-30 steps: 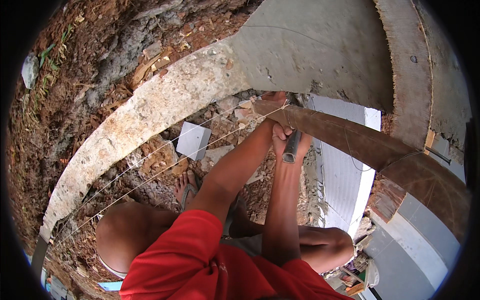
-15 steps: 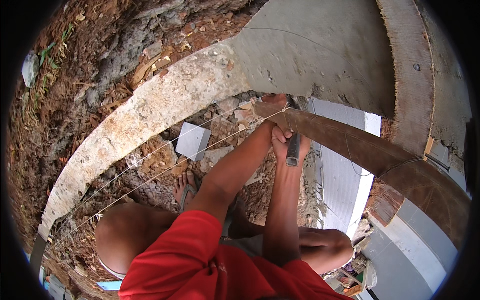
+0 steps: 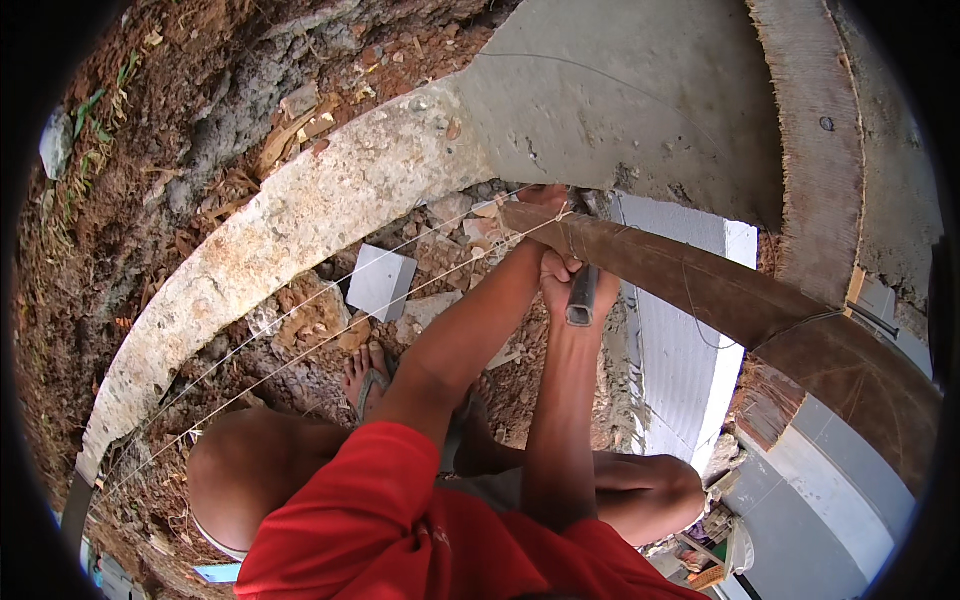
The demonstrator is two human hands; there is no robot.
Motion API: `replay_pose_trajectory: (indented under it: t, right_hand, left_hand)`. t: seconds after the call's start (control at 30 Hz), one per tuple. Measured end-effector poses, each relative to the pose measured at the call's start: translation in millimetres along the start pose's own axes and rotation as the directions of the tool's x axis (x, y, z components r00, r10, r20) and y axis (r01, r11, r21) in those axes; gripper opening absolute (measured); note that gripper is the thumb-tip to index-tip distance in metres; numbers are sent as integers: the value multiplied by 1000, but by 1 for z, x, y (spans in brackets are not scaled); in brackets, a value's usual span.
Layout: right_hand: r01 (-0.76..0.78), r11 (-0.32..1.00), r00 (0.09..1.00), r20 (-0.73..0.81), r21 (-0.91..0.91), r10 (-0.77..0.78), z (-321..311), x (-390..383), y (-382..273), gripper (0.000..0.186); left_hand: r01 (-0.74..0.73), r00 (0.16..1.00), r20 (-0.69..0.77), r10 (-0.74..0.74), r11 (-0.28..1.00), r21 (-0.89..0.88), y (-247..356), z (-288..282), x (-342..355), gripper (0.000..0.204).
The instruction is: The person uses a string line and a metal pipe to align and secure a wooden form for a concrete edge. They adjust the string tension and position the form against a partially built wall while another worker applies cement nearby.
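My right hand is closed around a hollow square metal tube, its open end facing me. The tube's far part goes out of sight beneath a long brown board. My left arm crosses to the far side of that board's end. There my left hand shows only in part near the foot of the grey plastered wall, its fingers hidden. Two taut strings run from the board's end to the lower left, passing over my left forearm's side.
A rough concrete beam curves along the left, beside an earth bank. A pale tile-like block lies among broken rubble by my foot. White ribbed panel stands right of my hands. A loose wire hangs from the board.
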State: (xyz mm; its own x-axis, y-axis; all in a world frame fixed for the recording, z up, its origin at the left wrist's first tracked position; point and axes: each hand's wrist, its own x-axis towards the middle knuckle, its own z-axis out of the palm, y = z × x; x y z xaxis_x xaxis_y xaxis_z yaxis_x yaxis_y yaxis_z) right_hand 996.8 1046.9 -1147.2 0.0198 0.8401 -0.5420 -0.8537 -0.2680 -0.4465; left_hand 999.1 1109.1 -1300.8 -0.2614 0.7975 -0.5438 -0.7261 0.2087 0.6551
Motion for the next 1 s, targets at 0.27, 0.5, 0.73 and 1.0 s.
replay_pose_trajectory:
  t: [0.27,0.5,0.73,1.0]
  right_hand:
    - [66,997,990,-123,-47,-72,18,-8,11,22]
    - [44,991,999,2,-129,-44,6,-18,-1,28]
    - [-261,963,964,70,67,256,-35,-29,-2,25]
    - [-196,980,972,132,17,192,-18,-28,6,30]
  left_hand:
    - [1,1000,-11,-1,1000,22,-3,2,-1,38]
    - [-29,998,-62,32,998,50,-2,-1,14,38]
    - [-48,993,-104,56,996,78,3,-8,20,39]
    - [-104,993,74,89,965,240,-21,-23,38,35]
